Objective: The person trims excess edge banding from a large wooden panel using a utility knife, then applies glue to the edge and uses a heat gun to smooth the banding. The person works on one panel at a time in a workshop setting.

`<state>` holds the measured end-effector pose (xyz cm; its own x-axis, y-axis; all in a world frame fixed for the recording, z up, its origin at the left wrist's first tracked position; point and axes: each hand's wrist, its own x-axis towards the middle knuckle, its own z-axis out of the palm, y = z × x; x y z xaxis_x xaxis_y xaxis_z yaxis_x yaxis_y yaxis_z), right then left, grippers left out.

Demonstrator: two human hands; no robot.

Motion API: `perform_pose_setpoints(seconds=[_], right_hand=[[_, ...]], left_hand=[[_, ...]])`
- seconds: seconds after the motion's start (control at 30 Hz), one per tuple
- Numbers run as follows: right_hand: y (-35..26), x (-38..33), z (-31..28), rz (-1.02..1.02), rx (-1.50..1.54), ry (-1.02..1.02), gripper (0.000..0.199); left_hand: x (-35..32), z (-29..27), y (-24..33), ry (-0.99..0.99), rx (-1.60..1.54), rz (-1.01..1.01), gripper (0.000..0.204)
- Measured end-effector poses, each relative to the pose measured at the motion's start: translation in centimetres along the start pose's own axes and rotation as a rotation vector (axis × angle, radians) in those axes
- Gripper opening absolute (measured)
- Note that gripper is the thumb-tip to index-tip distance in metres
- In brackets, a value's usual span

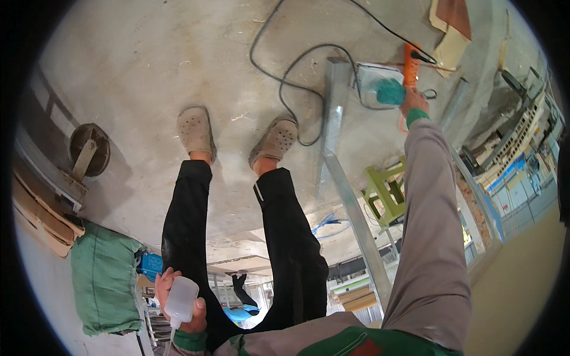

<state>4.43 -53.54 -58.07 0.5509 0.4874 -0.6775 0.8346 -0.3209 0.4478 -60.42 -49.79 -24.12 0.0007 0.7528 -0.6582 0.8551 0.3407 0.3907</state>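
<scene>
My left hand [198, 318] is wrapped round a white translucent squeeze bottle [181, 298], its thin nozzle pointing toward the lower edge. My right arm stretches far out to the upper right. There my right hand [415, 102] is closed at the near end of an orange corded tool [411, 66]. A blurred teal piece [390, 92] sits just left of these fingers; whether it belongs to the tool I cannot tell. Under or behind it lies a pale flat box-like thing [371, 76] beside a metal frame [337, 83].
A black cable [323, 110] loops over the concrete floor near my right shoe [274, 141]. A green stool [385, 193] stands beyond the metal rail [359, 228]. On the left are a caster wheel [89, 148] and a green sack [107, 279]. Cardboard [452, 35] lies at the upper right.
</scene>
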Motion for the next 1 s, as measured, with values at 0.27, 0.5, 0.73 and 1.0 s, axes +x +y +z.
perform_pose_setpoints(seconds=[0.27,0.5,0.73,1.0], right_hand=[[0.1,-5.8,1.5,-0.034,0.272,-0.177,0.057],[-11.7,-16.9,0.4,0.521,1.1,-0.208,0.046],[-13.1,-40.5,-16.9,0.48,1.449,0.29,0.036],[-2.8,-73.0,-33.2,0.136,2.324,-0.193,0.028]], left_hand=[[0.1,-0.3,-0.2,-0.031,0.076,0.144,0.071],[-0.3,0.2,-2.0,-0.034,-0.285,-0.195,0.059],[0.4,-1.7,-3.1,0.002,-0.516,-0.205,0.05],[2.8,-11.8,-2.3,-0.003,-0.166,-0.018,0.054]])
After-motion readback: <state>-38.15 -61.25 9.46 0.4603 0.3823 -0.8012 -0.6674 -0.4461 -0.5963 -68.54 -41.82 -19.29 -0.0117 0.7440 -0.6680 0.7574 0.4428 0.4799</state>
